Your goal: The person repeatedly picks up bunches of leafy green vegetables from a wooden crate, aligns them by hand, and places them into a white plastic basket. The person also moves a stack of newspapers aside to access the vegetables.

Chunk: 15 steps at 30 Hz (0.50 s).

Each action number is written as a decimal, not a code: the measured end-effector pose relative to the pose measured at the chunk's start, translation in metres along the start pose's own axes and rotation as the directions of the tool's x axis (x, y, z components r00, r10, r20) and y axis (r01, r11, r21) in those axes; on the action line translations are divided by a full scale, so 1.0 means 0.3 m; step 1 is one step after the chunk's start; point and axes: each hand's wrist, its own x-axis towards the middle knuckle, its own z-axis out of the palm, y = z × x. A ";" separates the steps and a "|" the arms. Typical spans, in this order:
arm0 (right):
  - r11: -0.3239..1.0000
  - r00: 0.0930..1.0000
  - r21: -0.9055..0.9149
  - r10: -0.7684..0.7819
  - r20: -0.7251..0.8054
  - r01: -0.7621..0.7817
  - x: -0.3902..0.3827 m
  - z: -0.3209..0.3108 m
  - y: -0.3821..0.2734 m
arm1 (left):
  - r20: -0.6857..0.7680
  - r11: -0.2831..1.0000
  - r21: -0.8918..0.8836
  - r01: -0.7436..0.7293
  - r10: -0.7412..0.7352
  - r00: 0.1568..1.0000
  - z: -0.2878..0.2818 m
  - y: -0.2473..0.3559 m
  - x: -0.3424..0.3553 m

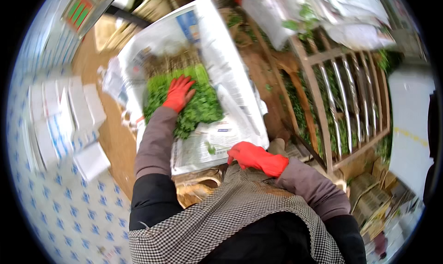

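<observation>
A white box (226,47), lined with printed paper (200,149), stands in front of me. Leafy green herbs (200,108) lie in it, their leaves toward me and pale stems and brownish roots toward the far end. My left hand (179,95), in a red rubber glove, rests open on the bunch with the fingers spread. By the near right corner of the box is my right hand (259,158), gloved the same way. Its fingers are curled together and point downward; anything inside them is hidden. A loose leaf (210,148) lies on the paper near that hand.
White cartons (60,118) are stacked at the left. On the right stands a brown rack with shiny metal bars (346,102), greens showing beneath it, and white sacks (318,10) lie beyond. Cream plastic crates (150,5) stand past the far end of the box.
</observation>
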 end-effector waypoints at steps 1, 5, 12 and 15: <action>1.000 1.000 -0.019 -0.012 -0.007 0.012 -0.110 -0.025 0.045 | -0.009 0.999 -0.011 -0.033 0.033 0.999 0.011 -0.020 -0.005; 0.759 0.855 0.416 -0.361 -0.373 0.502 -0.485 -0.198 0.249 | 0.297 0.987 0.043 0.156 -0.162 0.941 -0.024 -0.029 0.127; -0.084 0.166 0.155 0.148 -0.975 0.984 -0.759 -0.057 0.754 | -0.515 0.909 -0.166 -0.381 0.250 0.820 -0.297 0.764 0.517; -0.185 0.219 0.181 0.209 -0.953 0.966 -0.704 0.151 0.966 | -0.368 0.748 -0.191 -0.636 0.546 0.753 -0.302 1.393 0.540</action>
